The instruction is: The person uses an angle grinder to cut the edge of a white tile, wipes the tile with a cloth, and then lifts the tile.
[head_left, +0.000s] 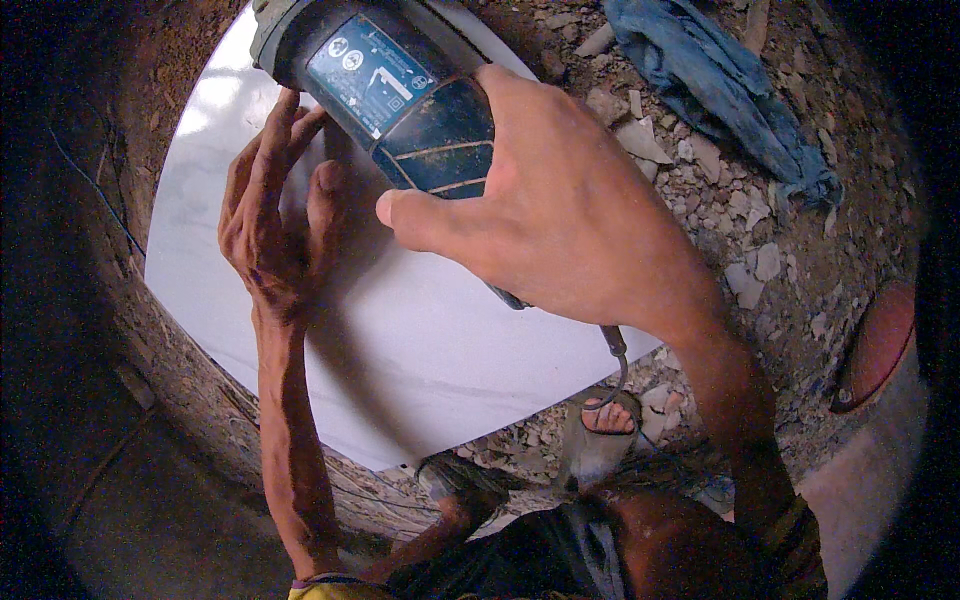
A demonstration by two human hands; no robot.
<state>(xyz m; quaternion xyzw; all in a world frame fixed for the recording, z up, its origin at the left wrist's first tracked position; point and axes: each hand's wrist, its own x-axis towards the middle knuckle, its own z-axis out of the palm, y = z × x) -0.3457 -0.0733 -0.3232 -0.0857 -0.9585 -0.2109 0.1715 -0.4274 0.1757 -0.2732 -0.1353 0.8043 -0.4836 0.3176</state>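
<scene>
A dark teal-and-black power tool (370,70), likely an angle grinder with a cord, is held over a white marble-look tile (480,370). My right hand (560,210) wraps round its body, thumb along the lower side. Under the tool's front end, my left hand (275,210) has its fingers bent and somewhat apart, fingertips at the tile or the tool's edge; which they touch is unclear. Shadows of the tool and hand fall across the tile.
A crumpled blue cloth (720,110) lies on rubble (745,270) to the right. A reddish rounded object (870,340) rests at the far right. My sandalled foot (605,420) is by the tile's lower right edge, near the cord. A thin wire runs along the left.
</scene>
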